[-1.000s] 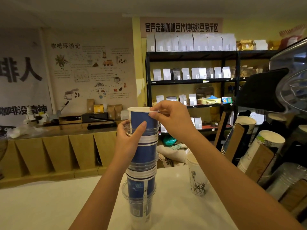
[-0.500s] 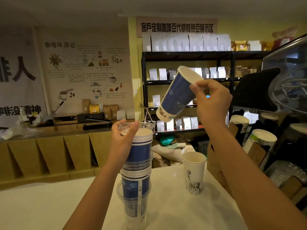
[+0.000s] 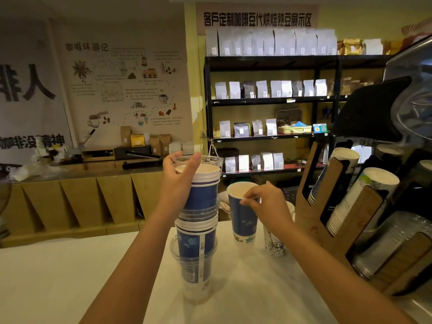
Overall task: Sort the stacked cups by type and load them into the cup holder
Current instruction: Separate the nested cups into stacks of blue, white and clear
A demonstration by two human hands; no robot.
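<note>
The right hand [image 3: 266, 202] has brought 1 blue cup [image 3: 243, 216] down to the counter [image 3: 70, 277], still pinching its rim. The left hand [image 3: 180, 181] grips the stack [image 3: 198, 230] at 9 o'clock of it. 1 cup is sorted out, not yet loaded.

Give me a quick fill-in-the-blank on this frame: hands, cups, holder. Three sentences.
1. The right hand pinches the rim of a single ____ paper cup.
2. The left hand grips the top of the mixed cup stack, whose topmost cup is clear ____.
3. The wooden cup holder stands to the ____ of the stack.

Missing words: blue; plastic; right
</note>
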